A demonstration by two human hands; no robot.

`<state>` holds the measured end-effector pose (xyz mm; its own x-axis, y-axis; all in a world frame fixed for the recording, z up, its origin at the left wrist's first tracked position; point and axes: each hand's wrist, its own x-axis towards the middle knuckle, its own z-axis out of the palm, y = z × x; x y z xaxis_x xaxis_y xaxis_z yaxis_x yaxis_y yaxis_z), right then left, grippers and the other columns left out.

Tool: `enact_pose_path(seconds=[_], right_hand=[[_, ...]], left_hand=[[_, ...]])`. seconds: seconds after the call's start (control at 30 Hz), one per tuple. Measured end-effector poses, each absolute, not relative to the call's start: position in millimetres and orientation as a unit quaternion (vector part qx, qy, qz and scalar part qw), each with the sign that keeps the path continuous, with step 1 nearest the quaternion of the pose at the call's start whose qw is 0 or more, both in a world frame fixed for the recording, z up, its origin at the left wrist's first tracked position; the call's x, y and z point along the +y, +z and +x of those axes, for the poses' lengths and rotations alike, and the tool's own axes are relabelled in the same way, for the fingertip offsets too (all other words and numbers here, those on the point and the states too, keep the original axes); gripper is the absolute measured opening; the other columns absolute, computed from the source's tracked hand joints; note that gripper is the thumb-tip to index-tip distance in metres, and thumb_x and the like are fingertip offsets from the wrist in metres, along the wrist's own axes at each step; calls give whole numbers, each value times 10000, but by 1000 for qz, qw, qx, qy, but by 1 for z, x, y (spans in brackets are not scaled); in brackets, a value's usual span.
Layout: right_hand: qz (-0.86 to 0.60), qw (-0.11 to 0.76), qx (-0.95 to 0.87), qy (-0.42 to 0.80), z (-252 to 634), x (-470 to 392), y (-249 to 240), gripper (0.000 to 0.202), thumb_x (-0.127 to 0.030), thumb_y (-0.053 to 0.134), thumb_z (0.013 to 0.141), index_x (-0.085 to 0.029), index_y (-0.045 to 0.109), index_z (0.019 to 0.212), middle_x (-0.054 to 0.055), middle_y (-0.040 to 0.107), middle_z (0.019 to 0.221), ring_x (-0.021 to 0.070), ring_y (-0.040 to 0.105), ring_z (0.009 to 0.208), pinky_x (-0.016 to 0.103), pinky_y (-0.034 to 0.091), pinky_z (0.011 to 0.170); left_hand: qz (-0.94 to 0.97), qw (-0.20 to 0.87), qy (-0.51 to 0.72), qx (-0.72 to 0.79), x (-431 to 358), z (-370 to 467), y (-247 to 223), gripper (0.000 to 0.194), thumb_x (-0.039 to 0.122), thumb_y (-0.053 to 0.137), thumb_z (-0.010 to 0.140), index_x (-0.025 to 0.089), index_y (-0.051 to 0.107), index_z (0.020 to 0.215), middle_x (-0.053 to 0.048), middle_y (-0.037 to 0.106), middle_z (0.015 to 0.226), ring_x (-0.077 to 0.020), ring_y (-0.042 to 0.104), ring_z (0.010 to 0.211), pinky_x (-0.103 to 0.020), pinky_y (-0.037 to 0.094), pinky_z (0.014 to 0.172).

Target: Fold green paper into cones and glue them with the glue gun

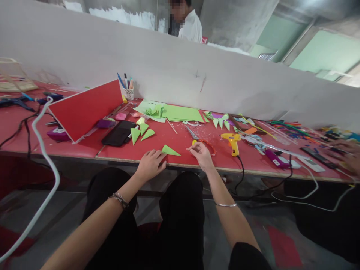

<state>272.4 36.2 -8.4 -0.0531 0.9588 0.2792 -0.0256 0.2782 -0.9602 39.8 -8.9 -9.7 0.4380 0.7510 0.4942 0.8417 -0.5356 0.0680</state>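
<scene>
My left hand point(152, 164) lies on the red table edge, fingers stretched out, its fingertips at the wide end of a folded green paper piece point(171, 150). To the right, my right hand point(201, 154) has thumb and fingers pinched together; whatever is between them is too small to name. Just behind that hand are scissors point(191, 132) with yellow and orange handles, partly covered by it. Beyond my left hand sit several similar pointed green paper pieces point(135, 135). A yellow glue gun point(232, 141) rests to the right of my right hand.
A black phone point(118, 133) and a leaning red board point(87, 107) stand left. Green paper sheets point(182, 113) lie at the back, near a pen cup point(128, 93). Rightward are a purple device point(277, 159), cables and another person's hand point(347, 152). A white partition point(168, 71) runs behind.
</scene>
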Motion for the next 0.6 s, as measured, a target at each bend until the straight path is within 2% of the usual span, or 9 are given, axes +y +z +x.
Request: enact_pose_path(seconds=[0.13, 0.27, 0.33, 0.43, 0.53, 0.6], right_hand=[[-442, 479, -648, 393, 260, 46, -5, 127, -281, 561, 736, -187, 549, 821, 42, 626, 849, 167, 612, 845, 340, 467, 812], [-469, 365, -708, 383, 237, 63, 2, 224, -201, 531, 743, -177, 556, 964, 65, 608, 972, 144, 580, 887, 315, 446, 829], [-469, 334, -714, 397, 226, 72, 5, 300, -159, 551, 716, -178, 543, 1015, 51, 605, 944, 122, 578, 808, 297, 453, 791], [-466, 309, -714, 423, 214, 86, 8, 367, -92, 581, 659, -168, 546, 1016, 6, 598, 782, 100, 553, 654, 273, 462, 694], [-461, 279, -708, 457, 209, 100, 11, 302, -28, 592, 605, -135, 587, 887, -17, 570, 646, 99, 540, 594, 255, 455, 631], [-455, 281, -702, 471, 210, 111, 17, 247, -31, 598, 601, -130, 594, 827, -1, 585, 679, 101, 555, 642, 244, 451, 651]], left_hand=[[-841, 88, -247, -474, -11, 38, -11, 353, 320, 431, 843, 183, 565, 1139, -71, 602, 1127, -230, 523, 1033, -373, 403, 859], [-837, 66, -226, -494, -6, 38, -5, 381, 374, 420, 853, 205, 544, 1172, -59, 583, 1178, -232, 508, 1076, -385, 394, 879], [-841, 53, -211, -496, -1, 37, -1, 373, 382, 419, 855, 215, 544, 1165, -52, 582, 1180, -228, 506, 1083, -380, 397, 878], [-854, 36, -196, -481, 6, 33, 5, 328, 363, 417, 857, 230, 567, 1116, -47, 594, 1143, -218, 520, 1057, -356, 415, 856], [-850, 6, -216, -480, 13, 26, 10, 282, 324, 406, 859, 217, 583, 1050, -50, 594, 1075, -188, 558, 957, -304, 442, 800], [-823, -21, -262, -503, 22, 20, 15, 255, 310, 414, 849, 200, 581, 1007, -51, 586, 1025, -165, 575, 875, -271, 454, 741]])
